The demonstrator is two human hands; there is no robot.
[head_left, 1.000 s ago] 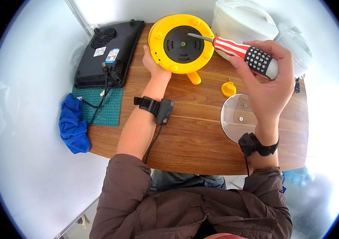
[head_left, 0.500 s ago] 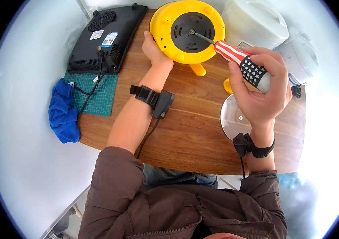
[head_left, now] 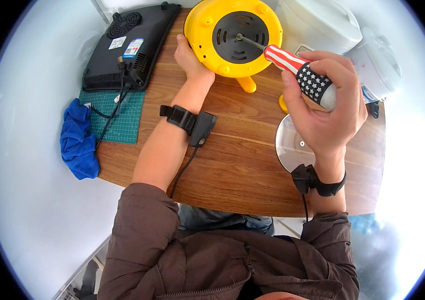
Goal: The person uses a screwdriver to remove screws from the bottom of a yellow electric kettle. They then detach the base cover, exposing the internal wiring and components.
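Observation:
A round yellow appliance (head_left: 207,20) with a black vented centre panel lies on the wooden table (head_left: 237,150) at the far middle. My left hand (head_left: 190,55) grips its lower left rim. My right hand (head_left: 325,112) is closed around a screwdriver (head_left: 292,65) with a red-and-white striped and blue starred handle. The metal shaft points up and left, and its tip sits on the black panel near the middle.
A black induction cooker (head_left: 132,42) lies upside down at the far left, its cord trailing over a green cutting mat (head_left: 122,117). A blue cloth (head_left: 77,142) hangs at the table's left edge. A glass lid (head_left: 290,145) lies under my right wrist. White appliances (head_left: 322,22) stand far right.
The view has shifted closer to the yellow appliance. My right hand has brought the screwdriver in so its tip stays on the black panel. My left hand keeps its hold on the rim.

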